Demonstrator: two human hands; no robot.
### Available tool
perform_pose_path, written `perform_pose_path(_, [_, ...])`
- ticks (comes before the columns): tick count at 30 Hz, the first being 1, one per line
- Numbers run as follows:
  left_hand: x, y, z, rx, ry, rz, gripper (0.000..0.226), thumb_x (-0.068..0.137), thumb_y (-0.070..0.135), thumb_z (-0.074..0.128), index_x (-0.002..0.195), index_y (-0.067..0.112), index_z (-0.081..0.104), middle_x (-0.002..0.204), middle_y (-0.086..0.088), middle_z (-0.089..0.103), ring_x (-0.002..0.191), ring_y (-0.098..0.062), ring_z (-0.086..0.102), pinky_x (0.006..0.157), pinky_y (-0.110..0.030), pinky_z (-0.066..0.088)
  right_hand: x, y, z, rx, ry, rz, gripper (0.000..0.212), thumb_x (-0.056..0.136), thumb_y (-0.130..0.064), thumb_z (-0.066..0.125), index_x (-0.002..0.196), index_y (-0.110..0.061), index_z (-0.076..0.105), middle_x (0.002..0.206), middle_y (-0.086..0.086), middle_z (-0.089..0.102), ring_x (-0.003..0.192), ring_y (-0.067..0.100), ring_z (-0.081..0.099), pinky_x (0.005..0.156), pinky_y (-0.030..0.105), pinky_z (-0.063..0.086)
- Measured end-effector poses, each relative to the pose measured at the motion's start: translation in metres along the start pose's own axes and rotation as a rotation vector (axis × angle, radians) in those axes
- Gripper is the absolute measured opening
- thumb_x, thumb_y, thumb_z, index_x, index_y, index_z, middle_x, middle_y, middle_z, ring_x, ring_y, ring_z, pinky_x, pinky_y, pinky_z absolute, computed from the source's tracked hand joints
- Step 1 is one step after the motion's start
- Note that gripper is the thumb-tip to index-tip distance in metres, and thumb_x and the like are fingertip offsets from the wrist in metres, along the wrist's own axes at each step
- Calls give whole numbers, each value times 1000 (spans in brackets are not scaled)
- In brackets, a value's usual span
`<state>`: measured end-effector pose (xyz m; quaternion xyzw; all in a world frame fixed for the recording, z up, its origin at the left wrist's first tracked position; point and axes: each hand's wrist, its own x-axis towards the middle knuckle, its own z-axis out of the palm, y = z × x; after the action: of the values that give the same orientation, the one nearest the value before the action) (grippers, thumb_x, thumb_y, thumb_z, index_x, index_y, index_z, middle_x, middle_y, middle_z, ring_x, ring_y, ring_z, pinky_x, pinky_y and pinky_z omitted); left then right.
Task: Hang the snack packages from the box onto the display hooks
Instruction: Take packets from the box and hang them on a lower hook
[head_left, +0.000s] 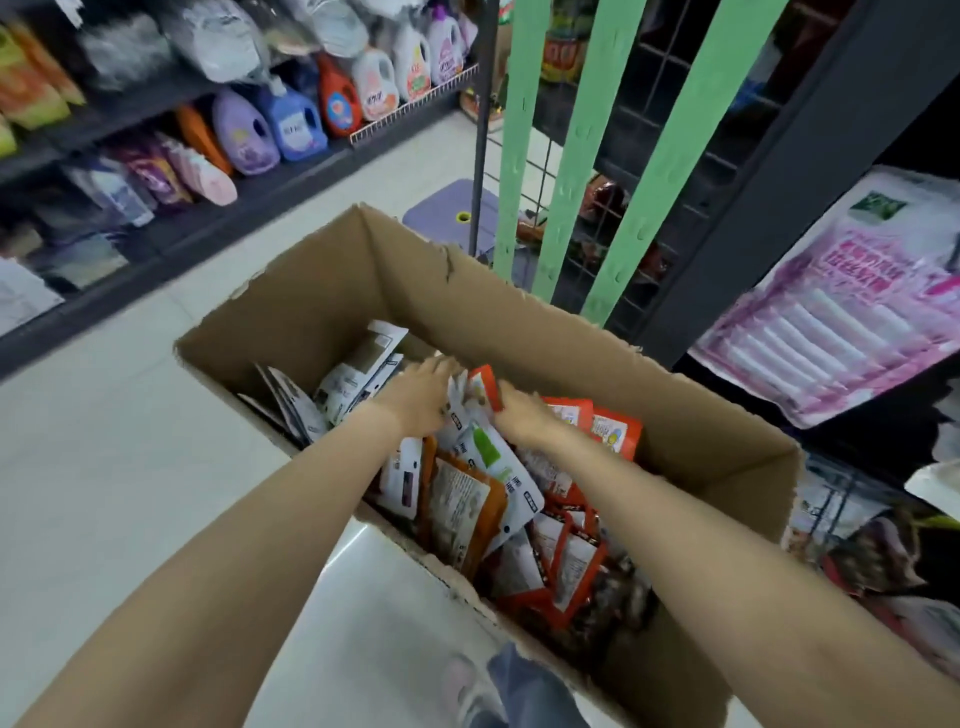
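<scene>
Both hands are reached down into the cardboard box (519, 322), which stands open on the floor beside the wire display rack (613, 208). Green strips (660, 156) are seen running up the front of that rack, up and to the right of the box; hooks cannot be made out on it.

The box is filled with a loose heap of snack packages (498, 499), laid flat and overlapping, orange ones toward the right wall and white ones toward the left. An orange-and-white package (480, 389) stands up between the two hands, its long axis roughly upright and leaning away from the person.

The left hand (423, 392) is laid palm down, fingers extended, with its fingertips touching the left face of that package. The right hand (519, 413) is set against the package's right edge with fingers bent toward it; whether a real pinch is made cannot be told through the blur. The package is thus bracketed, with the right hand judged the nearer for lifting. Both forearms are stretched nearly straight, converging toward the middle of the box.

The lift toward the rack appears not yet begun.
</scene>
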<state>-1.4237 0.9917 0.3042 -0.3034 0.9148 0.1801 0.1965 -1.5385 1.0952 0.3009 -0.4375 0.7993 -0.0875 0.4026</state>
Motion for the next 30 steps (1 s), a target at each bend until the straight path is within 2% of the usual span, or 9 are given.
perform_pose_path(2, [4,-4,1,4,8,87,79,86,3,50,150,7,4,158,-9,8,145,-27,13,116,-41,22,1,-7,10,94,31,-84,40,98,-17,40,138,-11,37,134,14,51,119,31,50,91,21,44])
perform_pose_path(6, [12,-1,-3,-95,-17,121,64,85,-1,44,146,10,29,153,-8,28,140,-27,27,114,-38,26,1,3,13,119,-40,-161,34,90,4,39,115,0,61,111,17,63,105,30,57,79,28,43])
perform_pose_path(9, [13,1,-11,152,-40,8,35,95,16,37,123,5,55,132,-13,52,126,-31,41,99,-42,38,9,22,3,-94,-48,-174,33,93,-5,42,120,-3,60,125,18,58,116,31,51,92,34,41])
perform_pose_path(12, [10,0,-5,371,20,75,48,97,42,31,108,10,65,121,-6,59,125,-23,38,96,-39,34,18,40,1,-367,44,-228,44,98,-22,43,140,-8,42,152,12,28,141,28,20,113,33,22])
perform_pose_path(13, [10,-1,-3,384,30,77,52,95,49,31,106,12,66,121,-4,60,126,-21,36,96,-39,32,22,43,1,-402,27,-239,47,99,-28,41,143,-10,37,153,10,26,142,26,19,114,33,20])
perform_pose_path(17, [11,-7,-2,378,-61,50,58,88,64,36,112,21,66,136,0,49,137,-20,26,109,-45,19,38,32,-5,-302,44,-103,44,102,-41,32,127,-8,46,125,19,56,116,34,53,89,41,43])
perform_pose_path(21, [13,-10,-2,263,-176,17,49,85,66,41,111,32,65,156,5,20,146,-17,2,114,-56,-1,53,22,5,-358,-16,30,35,100,-27,43,127,-5,47,128,19,56,117,34,54,88,38,44])
perform_pose_path(25, [15,-10,-2,196,-195,-6,50,85,65,44,116,31,63,157,4,16,146,-17,-1,113,-57,3,59,17,14,-344,4,107,37,96,-15,49,133,-10,46,135,16,44,125,33,40,97,39,40])
perform_pose_path(30, [10,-10,-2,150,-179,-2,49,85,62,48,117,28,61,156,4,19,146,-17,0,113,-57,9,53,19,-1,-268,-21,111,20,93,-7,50,111,-6,57,119,17,59,108,34,58,78,34,44])
